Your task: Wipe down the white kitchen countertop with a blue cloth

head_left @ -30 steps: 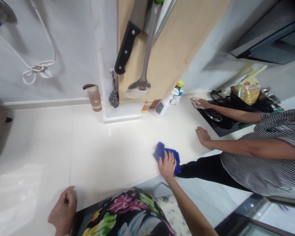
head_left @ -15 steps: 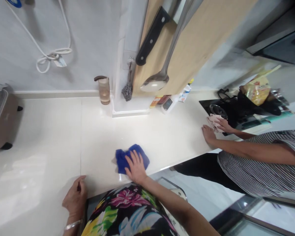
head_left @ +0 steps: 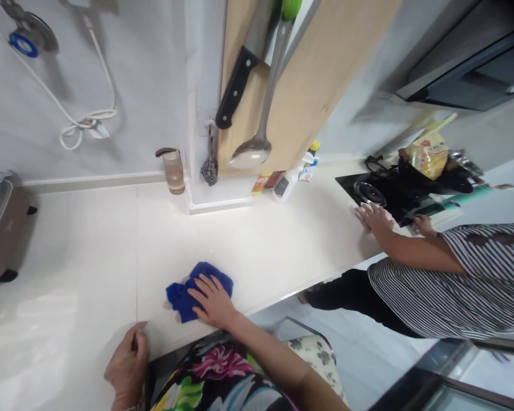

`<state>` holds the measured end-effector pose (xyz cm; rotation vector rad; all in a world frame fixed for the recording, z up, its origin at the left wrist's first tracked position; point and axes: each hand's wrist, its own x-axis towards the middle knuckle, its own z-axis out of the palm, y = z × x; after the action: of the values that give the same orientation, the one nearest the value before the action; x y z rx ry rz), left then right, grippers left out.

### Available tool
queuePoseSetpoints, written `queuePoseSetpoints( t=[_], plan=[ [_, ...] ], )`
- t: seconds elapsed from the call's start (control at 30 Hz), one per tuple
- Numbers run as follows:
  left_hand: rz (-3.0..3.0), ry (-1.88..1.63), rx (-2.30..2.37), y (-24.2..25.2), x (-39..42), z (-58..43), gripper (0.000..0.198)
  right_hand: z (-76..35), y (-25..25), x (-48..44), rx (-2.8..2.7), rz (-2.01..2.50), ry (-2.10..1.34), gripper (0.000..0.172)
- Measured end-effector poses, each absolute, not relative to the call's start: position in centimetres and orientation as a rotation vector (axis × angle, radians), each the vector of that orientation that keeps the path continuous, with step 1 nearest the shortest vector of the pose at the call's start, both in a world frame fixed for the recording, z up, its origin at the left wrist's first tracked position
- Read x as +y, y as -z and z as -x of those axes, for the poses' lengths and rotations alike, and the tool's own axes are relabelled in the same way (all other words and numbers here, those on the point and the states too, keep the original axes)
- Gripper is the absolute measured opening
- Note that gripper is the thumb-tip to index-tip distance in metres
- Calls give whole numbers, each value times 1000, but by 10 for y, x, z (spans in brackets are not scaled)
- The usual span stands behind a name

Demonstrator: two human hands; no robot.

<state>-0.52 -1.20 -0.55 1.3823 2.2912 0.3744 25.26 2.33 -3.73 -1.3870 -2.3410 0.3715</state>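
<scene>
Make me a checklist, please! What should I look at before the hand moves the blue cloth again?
1. Right hand on the blue cloth: ok, it lies spread on top.
2. Cloth smoothed flat: not ok, it is rumpled.
3. Left hand apart from the cloth: ok, it is loosely curled at the counter's front edge.
4. See-through container apart from the cloth: ok, it stands back by the wall.
5. Other person's nearer hand away from the cloth: ok, it is by the stove.
6. Counter clean under the cloth: cannot tell, hidden.
</scene>
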Motion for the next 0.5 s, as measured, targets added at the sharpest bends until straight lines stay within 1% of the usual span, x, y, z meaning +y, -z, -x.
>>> queuePoseSetpoints(
  t=[0.17, 0.37, 0.5],
  plan=[
    [-1328, -341, 2292, 5, -11, 8, 39, -309, 43, 13, -2201, 1578, -210, 54],
    [-1275, -292, 2289, 2, -9, 10, 40, -406, 55, 8, -1963, 1937, 62, 48],
    [-1270, -297, 2268, 3, -8, 13, 39, -471, 62, 5, -1788, 2189, 147, 49]
  ],
)
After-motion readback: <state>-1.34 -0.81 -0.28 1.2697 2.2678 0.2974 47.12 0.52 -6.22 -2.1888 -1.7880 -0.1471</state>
